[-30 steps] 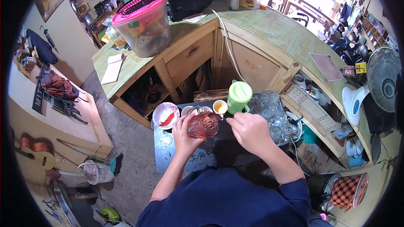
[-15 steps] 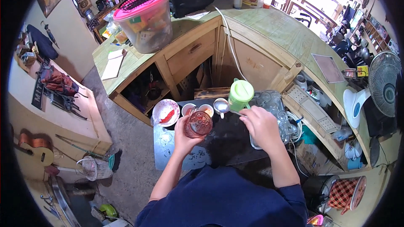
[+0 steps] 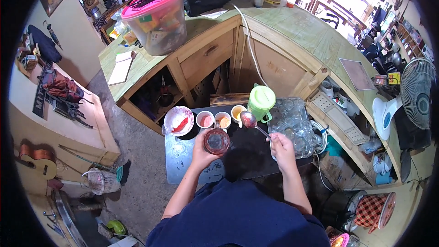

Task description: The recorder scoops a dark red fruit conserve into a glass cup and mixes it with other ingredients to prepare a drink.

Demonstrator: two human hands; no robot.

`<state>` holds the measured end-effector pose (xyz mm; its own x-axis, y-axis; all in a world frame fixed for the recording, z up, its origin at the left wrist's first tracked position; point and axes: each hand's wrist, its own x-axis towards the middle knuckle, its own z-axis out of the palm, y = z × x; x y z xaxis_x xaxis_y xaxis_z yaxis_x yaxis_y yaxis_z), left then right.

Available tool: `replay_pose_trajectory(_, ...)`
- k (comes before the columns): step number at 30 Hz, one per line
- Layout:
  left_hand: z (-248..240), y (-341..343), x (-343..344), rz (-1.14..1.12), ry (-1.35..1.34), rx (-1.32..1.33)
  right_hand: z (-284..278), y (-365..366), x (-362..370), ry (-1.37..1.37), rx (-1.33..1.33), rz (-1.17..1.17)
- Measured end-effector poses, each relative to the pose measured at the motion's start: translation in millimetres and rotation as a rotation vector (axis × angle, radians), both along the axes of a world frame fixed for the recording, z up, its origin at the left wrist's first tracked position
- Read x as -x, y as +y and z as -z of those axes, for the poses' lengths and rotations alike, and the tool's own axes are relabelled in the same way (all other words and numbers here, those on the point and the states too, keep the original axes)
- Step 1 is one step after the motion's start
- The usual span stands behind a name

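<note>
My left hand [image 3: 202,153] is curled around a red-tinted glass jar [image 3: 216,141], just over the near side of the low dark table [image 3: 249,160]; whether its round face toward me is mouth or base, I can't tell. My right hand [image 3: 282,148] pinches the handle of a spoon [image 3: 248,119], whose bowl, reddish (stuff or reflection, I can't say which), hangs near the rightmost cup [image 3: 238,114] and the green pitcher [image 3: 262,101].

If I tilted that spoon, I think anything in it could drop onto the table or muddy the cup's yellow contents. A careless swing might knock the pitcher, and a loose grip could let the jar slip.

The table is blotched pale at its left. Left of the yellow one stand an orange-filled cup [image 3: 222,120] and a pink-filled cup [image 3: 205,120], then a bowl [image 3: 171,122] with something red in it. Clear glasses [image 3: 297,132] crowd the right end.

Beyond, a wooden counter [image 3: 302,32] bends round, bearing a pink-lidded tub [image 3: 160,34]; a fan [image 3: 418,93] stands off right, a guitar [image 3: 43,163] far left.
</note>
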<state>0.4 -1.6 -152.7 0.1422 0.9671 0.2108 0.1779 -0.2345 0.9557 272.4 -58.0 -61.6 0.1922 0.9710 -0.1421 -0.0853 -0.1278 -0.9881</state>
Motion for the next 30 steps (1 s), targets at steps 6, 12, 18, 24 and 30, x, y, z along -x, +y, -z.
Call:
replay_pose_trajectory(6, 50.3, -18.0, -0.1, 0.084, 0.211, 0.091, 30.5, -10.2, 10.6, 0.386, 0.245, -0.013)
replay_pose_trajectory(12, 86.4, -25.6, -4.1, 0.114, 0.240, 0.221, 78.6, -13.9, 8.3, 0.063, 0.183, 0.046)
replay_pose_trajectory(18, 99.2, -30.6, -15.8, 0.123, 0.255, 0.240, 112.7, -6.4, 16.1, -0.371, -0.148, 0.168)
replay_pose_trajectory(24, 111.1, -20.2, -5.4, 0.164, 0.238, 0.086, 82.9, -6.8, 16.8, -0.224, 0.013, 0.248)
replay_pose_trajectory(30, 147.9, 0.2, 37.1, 0.059, 0.555, 0.370, 82.7, -3.6, 11.3, -0.012, 0.018, 0.401)
